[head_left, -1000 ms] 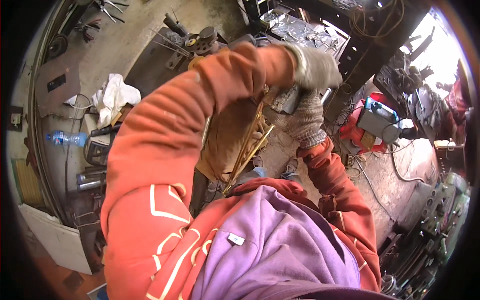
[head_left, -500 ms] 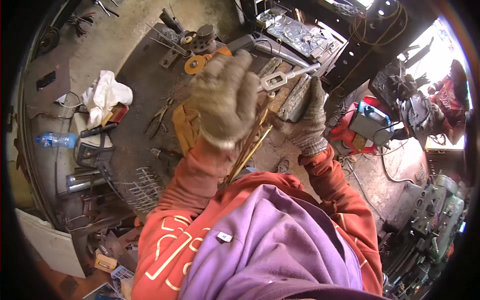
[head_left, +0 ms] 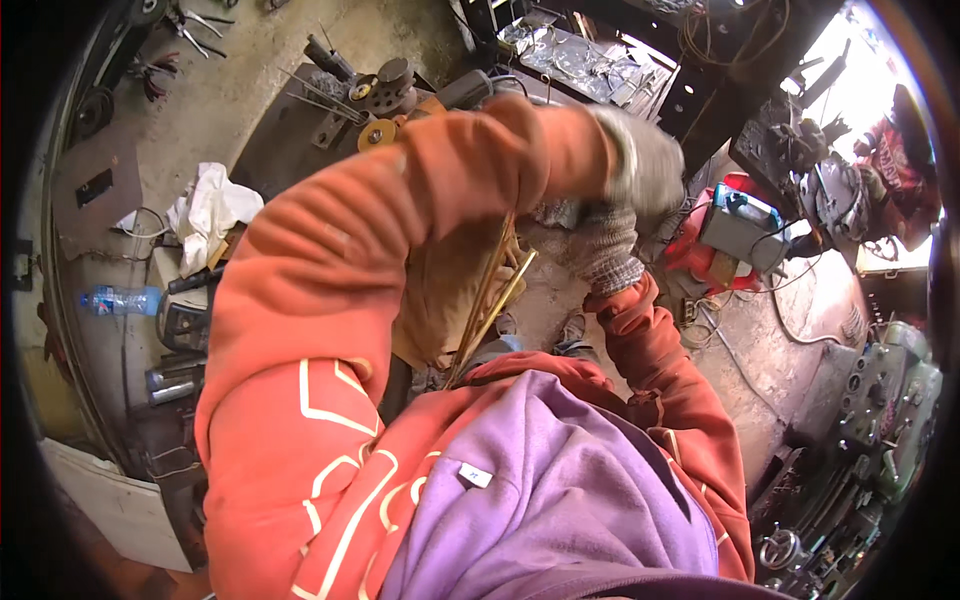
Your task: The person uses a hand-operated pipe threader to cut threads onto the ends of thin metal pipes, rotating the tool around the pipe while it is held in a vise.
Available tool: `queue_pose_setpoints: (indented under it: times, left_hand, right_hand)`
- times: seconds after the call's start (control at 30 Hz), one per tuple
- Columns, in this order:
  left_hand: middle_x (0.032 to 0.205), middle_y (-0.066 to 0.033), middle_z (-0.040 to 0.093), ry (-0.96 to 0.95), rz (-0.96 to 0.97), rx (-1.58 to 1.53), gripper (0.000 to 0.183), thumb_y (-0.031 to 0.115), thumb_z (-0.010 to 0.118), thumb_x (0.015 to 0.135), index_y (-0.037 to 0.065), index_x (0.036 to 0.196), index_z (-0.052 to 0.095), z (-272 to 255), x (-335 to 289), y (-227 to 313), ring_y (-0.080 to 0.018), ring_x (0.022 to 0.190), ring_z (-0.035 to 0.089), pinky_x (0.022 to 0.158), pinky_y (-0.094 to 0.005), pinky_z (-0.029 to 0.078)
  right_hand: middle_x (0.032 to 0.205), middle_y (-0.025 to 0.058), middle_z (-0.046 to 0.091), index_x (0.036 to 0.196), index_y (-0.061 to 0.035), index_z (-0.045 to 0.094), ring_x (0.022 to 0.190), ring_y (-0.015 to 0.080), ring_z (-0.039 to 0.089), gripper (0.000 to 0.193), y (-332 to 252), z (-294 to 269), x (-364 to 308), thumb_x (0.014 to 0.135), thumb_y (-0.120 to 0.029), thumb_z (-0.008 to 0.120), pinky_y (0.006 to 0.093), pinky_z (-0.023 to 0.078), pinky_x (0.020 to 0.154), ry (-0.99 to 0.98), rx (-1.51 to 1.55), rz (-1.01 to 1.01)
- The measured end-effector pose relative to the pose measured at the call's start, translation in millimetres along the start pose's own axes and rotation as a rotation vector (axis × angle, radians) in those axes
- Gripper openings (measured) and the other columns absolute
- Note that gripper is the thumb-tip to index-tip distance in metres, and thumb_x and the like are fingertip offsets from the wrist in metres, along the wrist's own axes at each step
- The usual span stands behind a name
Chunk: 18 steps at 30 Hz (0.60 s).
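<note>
My left arm (head_left: 400,170) reaches across the bench to the right. The left hand (head_left: 648,165), in a grey knitted glove, is smeared by motion, so its fingers cannot be read. Just below it is my gloved right hand (head_left: 604,250), whose fingers are covered by the left hand and wrist. Whatever lies between the two hands is hidden, and the metal frame-shaped tool with a rod, seen a moment ago, does not show now. Under the left forearm are thin brass-coloured rods (head_left: 500,300) and a tan cloth or hide (head_left: 432,295).
An orange disc (head_left: 378,133) and a round metal block (head_left: 394,92) sit beyond my left arm. A white cloth (head_left: 207,213) and a plastic bottle (head_left: 122,300) lie at left. On the right are a grey-blue box (head_left: 740,238), cables and a green machine (head_left: 890,410).
My left hand has swung from the bench's middle to the right, over the right hand. The metal tool has gone out of sight. The right hand stays nearly in place.
</note>
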<state>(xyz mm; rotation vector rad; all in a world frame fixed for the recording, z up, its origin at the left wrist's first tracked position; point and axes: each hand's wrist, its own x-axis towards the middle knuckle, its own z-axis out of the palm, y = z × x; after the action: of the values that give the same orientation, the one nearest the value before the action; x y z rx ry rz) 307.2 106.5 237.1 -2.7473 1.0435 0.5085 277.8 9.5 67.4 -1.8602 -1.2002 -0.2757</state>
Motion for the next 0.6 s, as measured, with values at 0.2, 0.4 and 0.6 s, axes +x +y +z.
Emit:
queue_pose_setpoints:
  times: [0.2, 0.4, 0.6]
  left_hand:
    - [0.07, -0.0108, 0.065, 0.265, -0.158, -0.295, 0.019, 0.029, 0.07, 0.09, 0.01, 0.089, 0.073, 38, -141, 101, -0.0313, 0.068, 0.072, 0.054, -0.0461, 0.055]
    - [0.088, -0.0098, 0.075, 0.41, -0.415, -0.642, 0.018, 0.02, 0.059, 0.104, 0.008, 0.105, 0.073, 83, -226, 90, -0.0302, 0.075, 0.075, 0.064, -0.0396, 0.059]
    - [0.092, -0.0191, 0.077, 0.219, -0.706, -0.181, 0.03, 0.022, 0.051, 0.111, 0.002, 0.112, 0.074, 92, -222, 69, -0.036, 0.072, 0.073, 0.064, -0.0421, 0.058]
  right_hand:
    - [0.135, 0.0203, 0.065, 0.157, 0.0007, 0.038, 0.123, 0.0337, 0.067, 0.115, -31, -15, 13, 0.067, -0.037, 0.1, 0.0429, 0.052, 0.11, 0.058, 0.465, 0.149]
    - [0.141, 0.025, 0.059, 0.158, 0.0013, 0.036, 0.126, 0.0388, 0.065, 0.124, -13, 1, 10, 0.061, -0.038, 0.102, 0.0451, 0.052, 0.109, 0.165, 0.299, 0.047]
    - [0.142, 0.0279, 0.057, 0.158, 0.0076, 0.031, 0.125, 0.0447, 0.063, 0.132, -13, -5, 6, 0.063, -0.057, 0.097, 0.0481, 0.053, 0.107, 0.144, 0.166, 0.082]
